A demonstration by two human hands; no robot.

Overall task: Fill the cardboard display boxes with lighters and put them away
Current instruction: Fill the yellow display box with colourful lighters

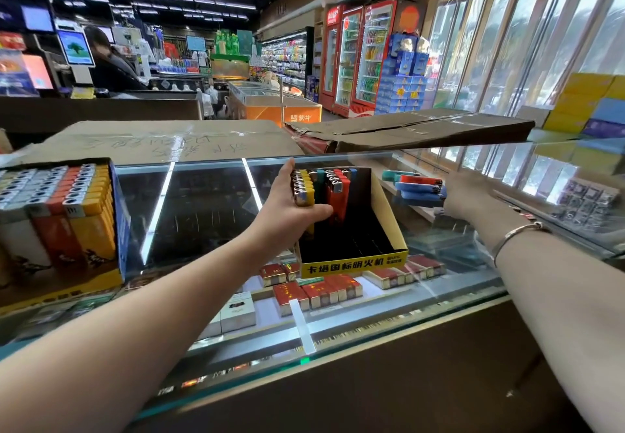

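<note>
- The glass counter point(209, 202) carries everything; a full display box point(64, 216) stands at 9 o'clock, packed with upright lighters.
- The yellow-fronted cardboard display box point(355, 229) stands in the middle of the counter, mostly unfilled; only its back-left part holds standing lighters.
- The loose lighters point(417, 189) lie flat in a small pile at 3 o'clock of this box, their long axes running left to right.
- The left hand point(287, 209) is at the box's left wall, and its grip is clenched round a row of yellow lighters point(303, 186), held upright.
- The right hand point(465, 192) is the nearer one to the pile, just at its right end. The hand is blurred, so I cannot tell its grip.
</note>
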